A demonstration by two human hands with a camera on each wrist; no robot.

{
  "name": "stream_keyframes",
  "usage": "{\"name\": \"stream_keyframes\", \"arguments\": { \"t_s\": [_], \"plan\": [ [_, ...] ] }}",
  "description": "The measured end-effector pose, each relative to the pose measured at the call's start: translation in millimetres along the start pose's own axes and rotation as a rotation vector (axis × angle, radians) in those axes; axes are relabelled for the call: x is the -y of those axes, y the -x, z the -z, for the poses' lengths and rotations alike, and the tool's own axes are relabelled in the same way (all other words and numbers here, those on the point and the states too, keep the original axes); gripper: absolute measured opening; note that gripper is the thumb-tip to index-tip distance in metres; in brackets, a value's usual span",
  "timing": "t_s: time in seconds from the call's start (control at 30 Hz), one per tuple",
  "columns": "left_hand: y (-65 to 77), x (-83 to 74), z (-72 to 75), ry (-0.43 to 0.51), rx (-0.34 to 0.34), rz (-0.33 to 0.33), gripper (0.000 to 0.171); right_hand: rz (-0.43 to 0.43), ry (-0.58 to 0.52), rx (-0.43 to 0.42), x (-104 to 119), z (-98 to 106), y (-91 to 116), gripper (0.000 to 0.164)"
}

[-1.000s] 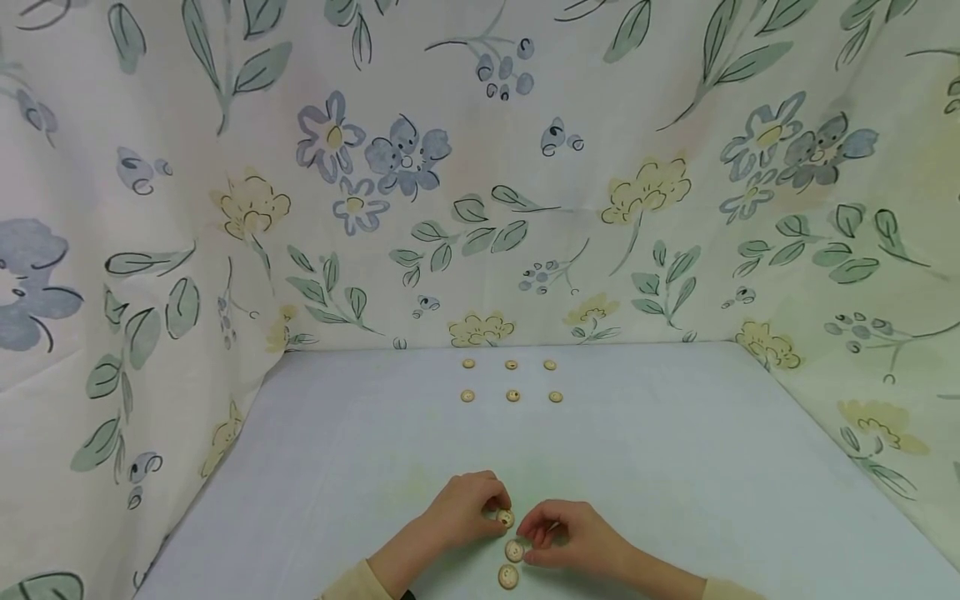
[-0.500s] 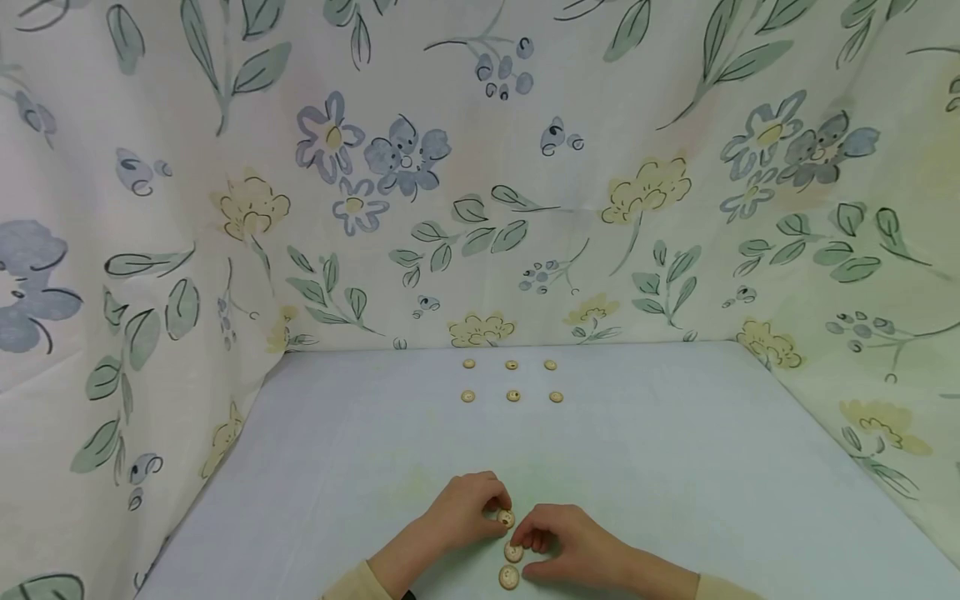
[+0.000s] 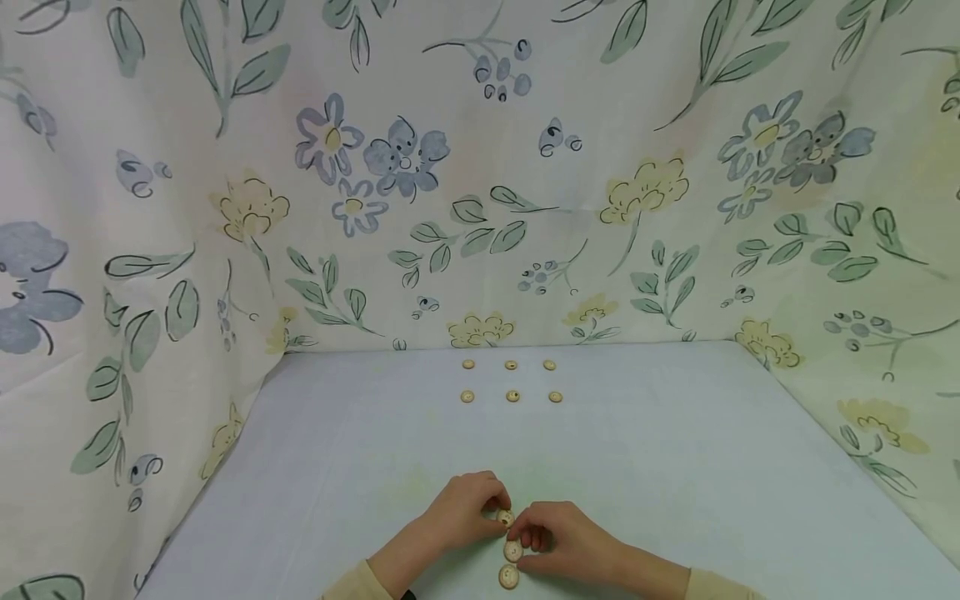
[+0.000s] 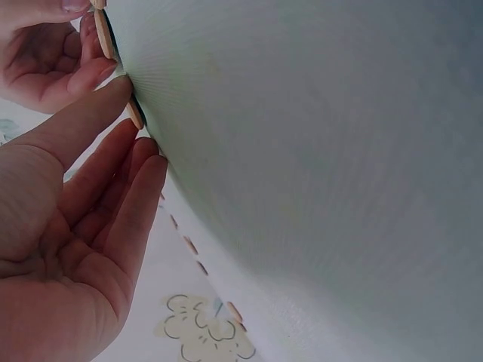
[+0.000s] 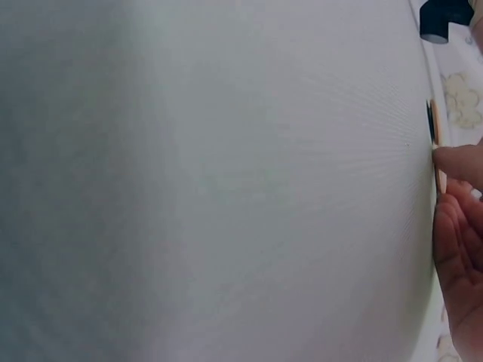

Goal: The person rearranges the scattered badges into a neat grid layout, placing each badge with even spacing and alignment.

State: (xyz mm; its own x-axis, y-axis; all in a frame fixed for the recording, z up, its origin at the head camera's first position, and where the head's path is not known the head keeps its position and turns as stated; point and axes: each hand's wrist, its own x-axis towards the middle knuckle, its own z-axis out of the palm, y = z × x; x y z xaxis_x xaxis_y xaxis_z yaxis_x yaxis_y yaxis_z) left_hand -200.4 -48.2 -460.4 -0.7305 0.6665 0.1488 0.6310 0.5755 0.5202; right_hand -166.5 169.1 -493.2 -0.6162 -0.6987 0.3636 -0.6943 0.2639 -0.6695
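Observation:
Three tan wooden buttons lie in a short column on the pale table near its front edge. My left hand (image 3: 467,507) rests on the table with a fingertip touching the top button (image 3: 506,517); the left wrist view shows its fingers fairly straight, one tip against that button's (image 4: 134,115) edge. My right hand (image 3: 561,537) has its fingers curled, and it pinches the middle button (image 3: 513,550), seen edge-on as the button (image 4: 103,34) between thumb and fingertip. The bottom button (image 3: 508,577) lies free just below both hands.
Several more buttons (image 3: 512,381) sit in two neat rows of three at the back of the table (image 3: 675,467). Floral cloth (image 3: 480,167) hangs as walls behind and on both sides.
My right hand has slid a little left and closed its fingertips on the middle button. The left hand and the other buttons have stayed in place.

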Motion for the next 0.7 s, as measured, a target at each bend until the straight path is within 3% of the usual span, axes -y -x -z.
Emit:
{"name": "stream_keyframes", "arguments": {
  "t_s": [0.3, 0.7],
  "plan": [
    [-0.7, 1.0, -0.5, 0.01, 0.008, 0.004, 0.017, 0.002, 0.026, -0.002, 3.0, 0.3, -3.1, 0.016],
    [-0.5, -0.7, -0.8, -0.006, 0.003, 0.005, 0.015, 0.088, 0.215, 0.0, 5.0, -0.3, -6.4, 0.013]
  ]
}}
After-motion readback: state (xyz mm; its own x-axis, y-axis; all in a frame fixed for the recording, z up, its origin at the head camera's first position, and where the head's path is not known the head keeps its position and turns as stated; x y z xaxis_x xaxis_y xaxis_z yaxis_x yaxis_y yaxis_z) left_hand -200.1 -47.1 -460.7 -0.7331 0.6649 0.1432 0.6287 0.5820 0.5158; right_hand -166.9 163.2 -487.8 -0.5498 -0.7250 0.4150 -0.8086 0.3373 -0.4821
